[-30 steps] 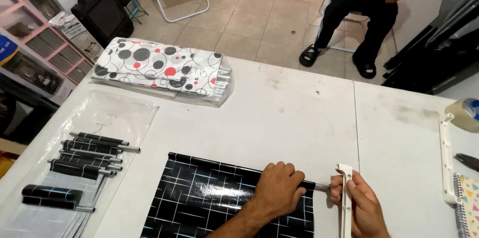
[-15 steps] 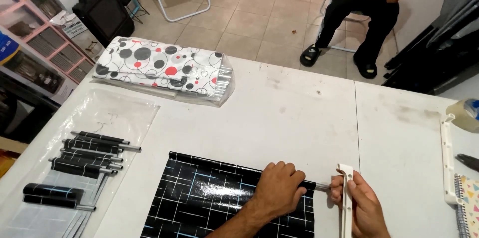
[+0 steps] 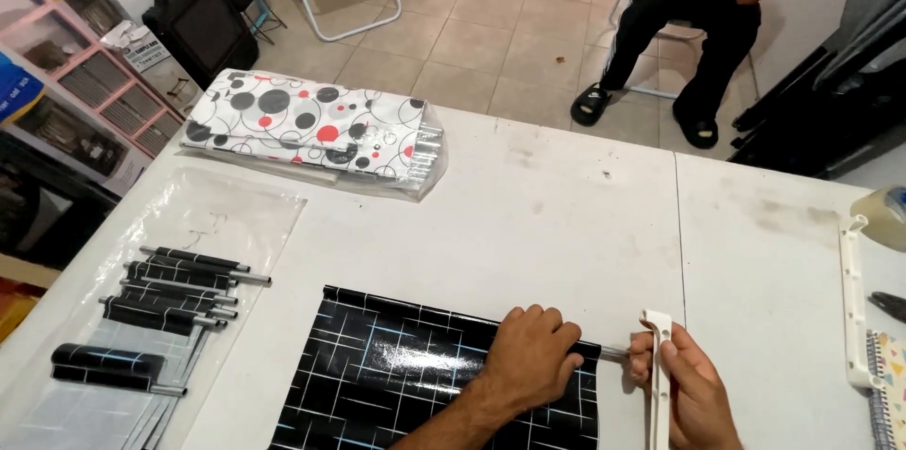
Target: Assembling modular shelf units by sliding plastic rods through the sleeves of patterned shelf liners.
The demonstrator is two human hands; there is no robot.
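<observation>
Pressing down on the right edge of the black gridded sheet point(image 3: 425, 375), the left hand point(image 3: 530, 356) lies knuckles-up with its fingers curled over that edge, where a thin metal rod point(image 3: 613, 352) sticks out of the sheet toward the right. The right hand point(image 3: 689, 393) sits just right of the sheet, clenched around a white plastic bracket point(image 3: 658, 375) that stands roughly upright in its grip, its top end close to the rod's tip; whether the two touch cannot be told.

The sheet lies flat on the white table point(image 3: 528, 214), at the near edge. Left of the sheet, a clear plastic bag point(image 3: 189, 224) is spread out with several rolled black pieces on rods point(image 3: 179, 285) lying on it. Beyond the sheet, toward the far side of the table, rests a wrapped package of white fabric with black and red circles point(image 3: 311, 129). Well right of the sheet, another long white bracket point(image 3: 854, 308) lies near the table's edge beside a spiral notebook point(image 3: 887, 393). Past the table, a seated person point(image 3: 698, 25) in dark trousers is visible on the tiled floor.
</observation>
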